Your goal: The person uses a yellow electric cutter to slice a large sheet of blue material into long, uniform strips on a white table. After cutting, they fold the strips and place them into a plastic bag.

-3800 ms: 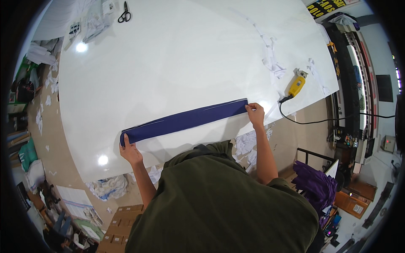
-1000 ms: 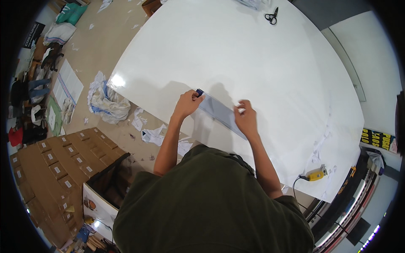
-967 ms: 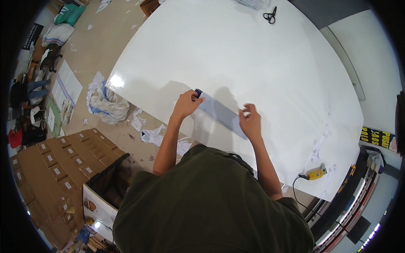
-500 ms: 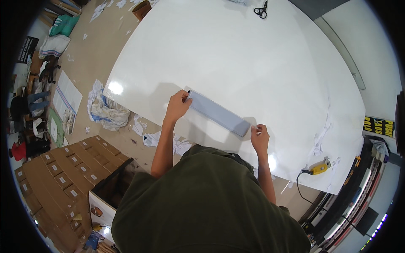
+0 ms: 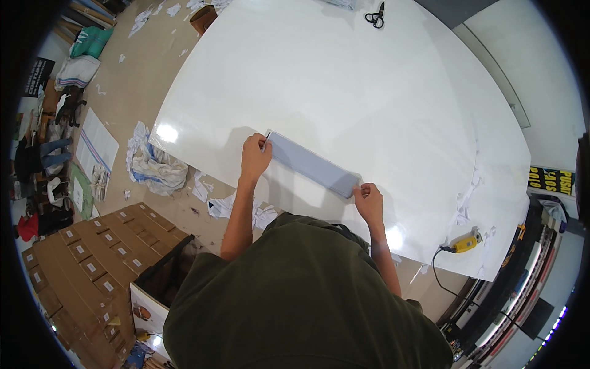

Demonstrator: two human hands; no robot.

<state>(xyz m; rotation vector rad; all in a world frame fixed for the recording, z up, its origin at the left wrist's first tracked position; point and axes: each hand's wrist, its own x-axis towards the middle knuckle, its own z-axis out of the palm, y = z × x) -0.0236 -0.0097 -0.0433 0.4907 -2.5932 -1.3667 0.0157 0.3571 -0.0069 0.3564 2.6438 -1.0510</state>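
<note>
A long grey-blue strip [image 5: 313, 165] with pale edges, perhaps folded cloth, lies flat and slanting on the white table [image 5: 369, 92]. My left hand [image 5: 255, 158] is at the strip's upper left end, its fingers closed round a thin, dark, stick-like item [image 5: 267, 141] too small to name. At the lower right end, my right hand [image 5: 370, 202] pinches the corner of the strip between thumb and fingers. Both forearms reach up from the near edge of the table.
Black scissors [image 5: 375, 16] lie at the far side. A yellow corded power tool [image 5: 465, 244] rests near the right edge beside white scraps [image 5: 467, 200]. Brown boxes [image 5: 92, 264] are stacked at the lower left; a plastic sack [image 5: 158, 167] sits on the floor.
My right hand has moved left and now touches the strip's right end. The strip has shifted slightly left. My left hand has turned a little, showing the thin item in its fingers.
</note>
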